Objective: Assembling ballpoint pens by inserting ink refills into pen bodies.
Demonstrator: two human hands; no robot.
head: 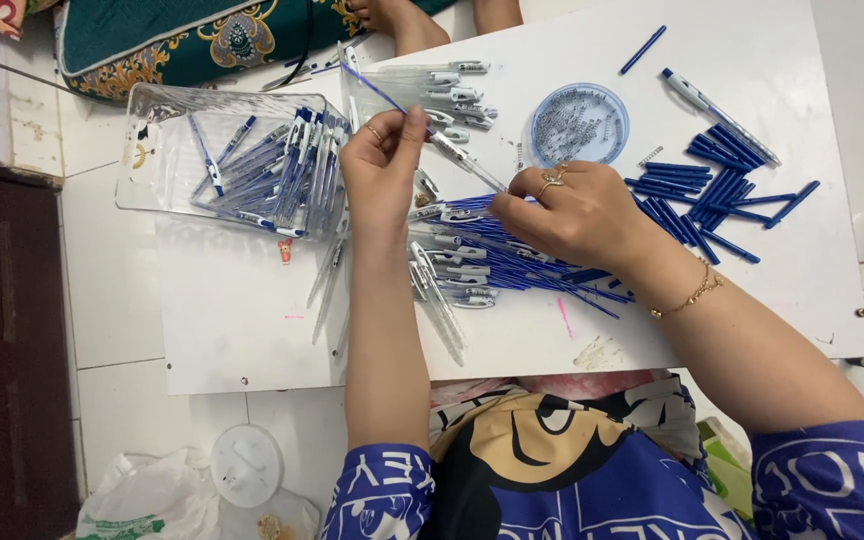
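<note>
Pen barrel (464,160), the clear one, sits up between both hands over the middle of the white desk (252,330), angled down toward the right. Left hand (382,175) is pinched shut on a thin blue refill (377,88) with its tip at the barrel's upper end, and right hand (577,212) has its fingers curled over the barrel's lower end, so closed on it as far as I can see, though the fingertips themselves are hidden

Right under the hands there's a loose heap of clear barrels and blue refills (497,262). To the left is a clear tray (157,170) full of finished-looking pens, and up top a round blue dish (580,124) of tiny springs. A pile of dark blue caps (712,190) lies off to the right

What could go wrong, I reckon: that refill is skinny and bendy, so if it goes in crooked it could kink or jam. The wrist is hovering right above the heap too, so a nudge could roll pieces off the desk edge, and a knocked dish would scatter springs everywhere
</note>
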